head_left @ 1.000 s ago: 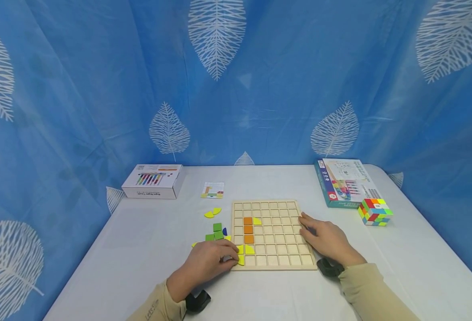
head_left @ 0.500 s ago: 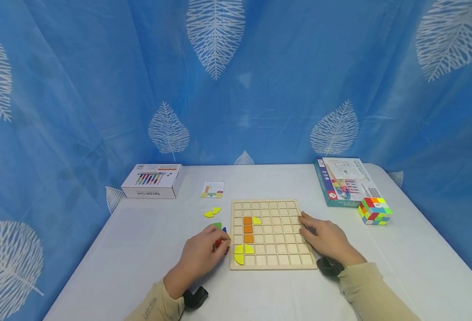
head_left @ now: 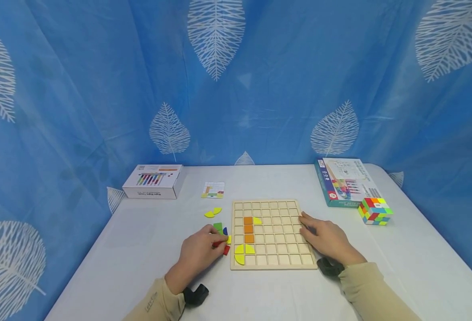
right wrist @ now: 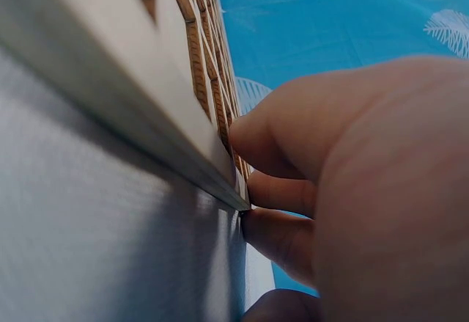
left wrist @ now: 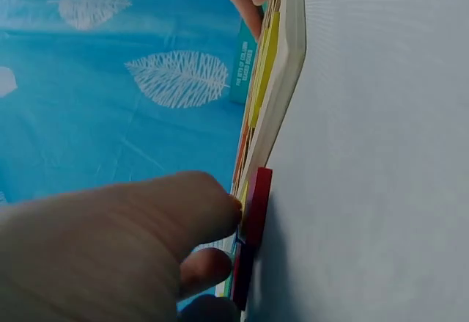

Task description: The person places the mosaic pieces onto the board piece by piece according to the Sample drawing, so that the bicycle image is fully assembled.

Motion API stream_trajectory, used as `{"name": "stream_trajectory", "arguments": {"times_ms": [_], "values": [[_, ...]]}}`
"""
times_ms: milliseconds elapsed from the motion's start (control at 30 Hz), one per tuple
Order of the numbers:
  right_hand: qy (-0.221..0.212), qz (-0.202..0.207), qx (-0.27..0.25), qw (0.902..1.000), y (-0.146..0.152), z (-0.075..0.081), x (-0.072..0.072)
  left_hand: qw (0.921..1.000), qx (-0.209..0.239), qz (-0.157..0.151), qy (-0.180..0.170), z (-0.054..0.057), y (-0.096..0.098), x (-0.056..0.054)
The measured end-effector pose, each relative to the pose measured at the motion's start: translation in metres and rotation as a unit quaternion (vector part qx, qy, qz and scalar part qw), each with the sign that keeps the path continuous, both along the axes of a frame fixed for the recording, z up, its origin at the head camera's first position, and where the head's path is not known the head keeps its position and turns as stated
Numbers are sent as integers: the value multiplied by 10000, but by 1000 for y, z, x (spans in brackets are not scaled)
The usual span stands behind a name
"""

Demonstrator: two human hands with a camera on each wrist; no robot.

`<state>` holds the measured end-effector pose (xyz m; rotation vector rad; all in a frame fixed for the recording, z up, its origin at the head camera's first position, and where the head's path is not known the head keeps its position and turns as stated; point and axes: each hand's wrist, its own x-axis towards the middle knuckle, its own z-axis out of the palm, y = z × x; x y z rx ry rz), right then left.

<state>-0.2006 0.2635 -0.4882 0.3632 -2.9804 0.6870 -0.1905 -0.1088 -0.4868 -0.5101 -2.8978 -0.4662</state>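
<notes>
My left hand [head_left: 199, 249] is low over a few red tiles [head_left: 226, 250] left of the wooden grid board [head_left: 276, 236]. In the left wrist view its thumb tip meets the edge of one red tile [left wrist: 256, 208]; the other fingers bend beside a second, darker one [left wrist: 242, 274]. My right hand [head_left: 326, 238] rests against the board's right edge, its fingertips [right wrist: 256, 223] along the side and thumb near the slots. On the board lie orange square tiles [head_left: 248, 229] in a column and several yellow quarter-round tiles [head_left: 240, 259]. Part of the loose pieces is hidden under my left hand.
Green tiles [head_left: 218, 226], a blue piece [head_left: 225, 231] and yellow pieces [head_left: 209, 214] lie left of the board. Behind them is a pattern card [head_left: 213, 190]. A white box [head_left: 152, 181] stands back left; a flat teal box [head_left: 346, 182] and a colourful cube [head_left: 375, 211] sit right.
My left hand has drawn back left from the yellow tiles at the board's lower left corner to the red tiles beside it. The right hand stays put.
</notes>
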Motion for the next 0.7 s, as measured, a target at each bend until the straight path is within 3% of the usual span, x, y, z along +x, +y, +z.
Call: {"name": "stream_trajectory", "arguments": {"times_ms": [133, 333, 500, 700], "values": [[-51, -2, 12, 10000, -1, 0, 0, 10000, -86, -23, 13, 2, 2, 0], [-65, -45, 1, 10000, 0, 1, 0, 9997, 107, 179, 123, 3, 6, -4], [-64, -38, -16, 10000, -1, -1, 0, 9995, 27, 307, 24, 5, 6, -3], [-19, -36, 56, 10000, 0, -1, -1, 9981, 249, 562, -72, 4, 8, -2]]}}
